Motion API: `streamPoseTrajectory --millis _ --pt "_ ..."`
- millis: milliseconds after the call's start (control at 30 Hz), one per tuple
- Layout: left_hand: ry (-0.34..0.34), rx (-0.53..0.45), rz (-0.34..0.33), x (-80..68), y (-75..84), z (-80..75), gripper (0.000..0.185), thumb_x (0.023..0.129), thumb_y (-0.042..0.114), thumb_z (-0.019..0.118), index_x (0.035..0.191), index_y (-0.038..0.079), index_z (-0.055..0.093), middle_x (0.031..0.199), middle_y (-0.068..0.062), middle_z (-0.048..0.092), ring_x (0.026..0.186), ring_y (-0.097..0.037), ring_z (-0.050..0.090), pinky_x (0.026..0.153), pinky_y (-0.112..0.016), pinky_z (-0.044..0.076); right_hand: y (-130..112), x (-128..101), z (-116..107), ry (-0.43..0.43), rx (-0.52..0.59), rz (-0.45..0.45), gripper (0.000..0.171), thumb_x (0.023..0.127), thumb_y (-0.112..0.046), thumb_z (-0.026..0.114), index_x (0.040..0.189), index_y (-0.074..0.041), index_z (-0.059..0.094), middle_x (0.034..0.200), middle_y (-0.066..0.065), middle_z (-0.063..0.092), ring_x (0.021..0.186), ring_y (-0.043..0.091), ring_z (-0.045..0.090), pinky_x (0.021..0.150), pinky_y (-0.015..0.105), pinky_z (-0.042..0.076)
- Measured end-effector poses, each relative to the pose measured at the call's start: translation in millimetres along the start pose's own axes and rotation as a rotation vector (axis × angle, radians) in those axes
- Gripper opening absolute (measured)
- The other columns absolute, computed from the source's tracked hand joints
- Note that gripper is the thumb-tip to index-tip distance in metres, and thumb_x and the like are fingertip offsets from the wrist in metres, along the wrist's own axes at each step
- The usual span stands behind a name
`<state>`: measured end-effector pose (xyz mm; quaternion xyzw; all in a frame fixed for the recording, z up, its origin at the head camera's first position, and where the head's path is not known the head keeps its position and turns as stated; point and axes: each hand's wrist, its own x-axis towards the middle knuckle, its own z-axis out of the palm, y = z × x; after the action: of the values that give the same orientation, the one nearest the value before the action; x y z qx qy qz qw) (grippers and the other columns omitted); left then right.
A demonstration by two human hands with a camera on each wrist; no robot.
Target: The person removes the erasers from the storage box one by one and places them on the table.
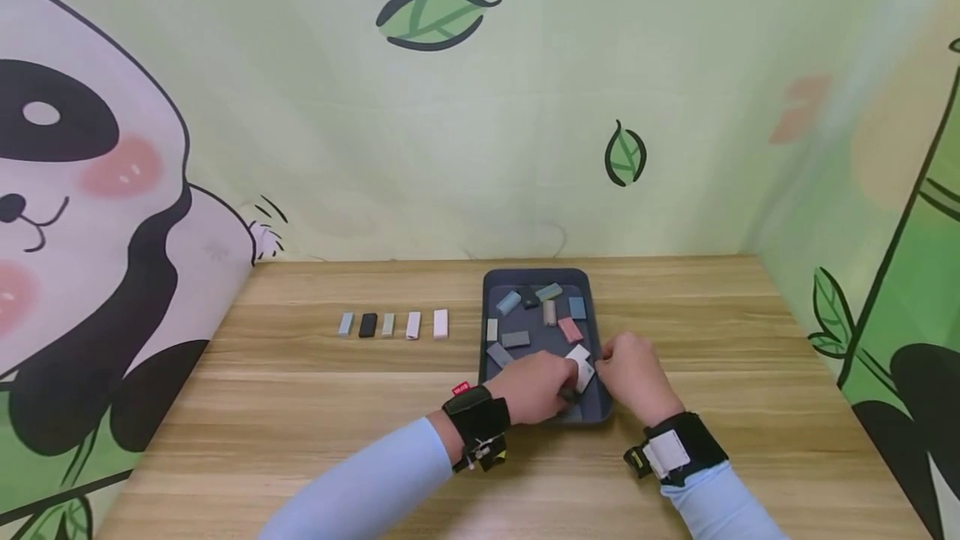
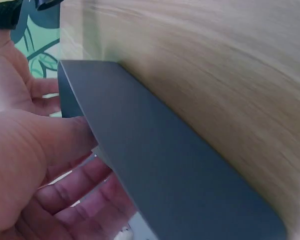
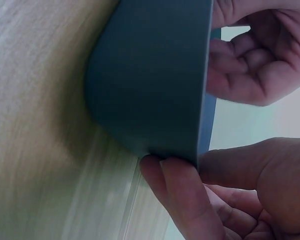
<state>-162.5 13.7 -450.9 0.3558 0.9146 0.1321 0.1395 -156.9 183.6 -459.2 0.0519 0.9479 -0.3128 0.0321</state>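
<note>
Nearest the camera, two forearms in pale blue sleeves reach in from 6 o'clock, each with a black wrist strap. The left hand [image 1: 534, 386] lies over the near end of the dark grey rectangular plastic tray [image 1: 490, 300], fingers curled down toward a small white rectangular block [image 1: 581, 365] that sits tilted just inside the near rim. Whether those fingers actually pinch the block cannot be told from the head view; the left wrist view shows only the thumb and loosely bent fingers [image 2: 77, 187] beside the tray's outer wall [image 2: 154, 160]. The right hand [image 1: 633, 375] sits at 3 o'clock of the white block, fingers curled toward it and just beside the left hand; what it holds, if anything, is hidden. In the right wrist view a fingertip [image 3: 164, 172] touches the tray's rounded corner [image 3: 150, 80].

Farther into the tray, loose small blocks lie scattered: grey ones [image 1: 515, 339] toward 9 o'clock, a pink one [image 1: 570, 329], and blue, beige and dark ones toward the far rim.

On the light wooden table [image 1: 300, 407], well apart at 10 o'clock from the hands, a row of five small blocks [image 1: 392, 324] stands side by side: pale blue, black, pale green, white, white.

Beyond, at 12 o'clock, rises a green wall [image 1: 525, 107] with leaf drawings.
</note>
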Motion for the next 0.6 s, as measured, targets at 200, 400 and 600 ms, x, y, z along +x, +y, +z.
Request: streamPoseTrajectory --millis 200,400,600 --pt "0.095 -0.072 0.013 -8.5 -16.5 -6.6 0.019 0.08 0.023 0.073 0.097 0.019 0.067 0.078 0.012 0.059 0.066 -0.003 0.052 0.059 -0.017 0.043 -1 0 1 0.006 -0.02 -0.01 0.015 0.083 -0.01 0.062 0.073 -0.002 0.068 0.068 0.008 0.061 0.056 0.017 0.054 0.047 0.026 0.041" --pt "0.251 -0.203 0.022 -25.9 -45.0 -28.0 0.019 0.08 0.021 0.073 0.097 0.014 0.069 0.08 0.009 0.062 0.07 -0.004 0.054 0.062 -0.017 0.045 -2 -2 1 -0.004 -0.012 -0.015 0.013 0.084 -0.008 0.061 0.076 -0.001 0.069 0.071 0.009 0.063 0.058 0.017 0.055 0.048 0.027 0.042" --pt "0.406 -0.4 -0.131 -51.0 -76.3 -59.6 0.018 0.082 0.02 0.072 0.097 0.013 0.067 0.082 0.005 0.063 0.073 -0.01 0.057 0.061 -0.024 0.048 -2 -3 0 -0.012 -0.006 -0.015 0.013 0.084 -0.007 0.061 0.075 0.0 0.068 0.07 0.009 0.062 0.057 0.017 0.055 0.048 0.027 0.042"
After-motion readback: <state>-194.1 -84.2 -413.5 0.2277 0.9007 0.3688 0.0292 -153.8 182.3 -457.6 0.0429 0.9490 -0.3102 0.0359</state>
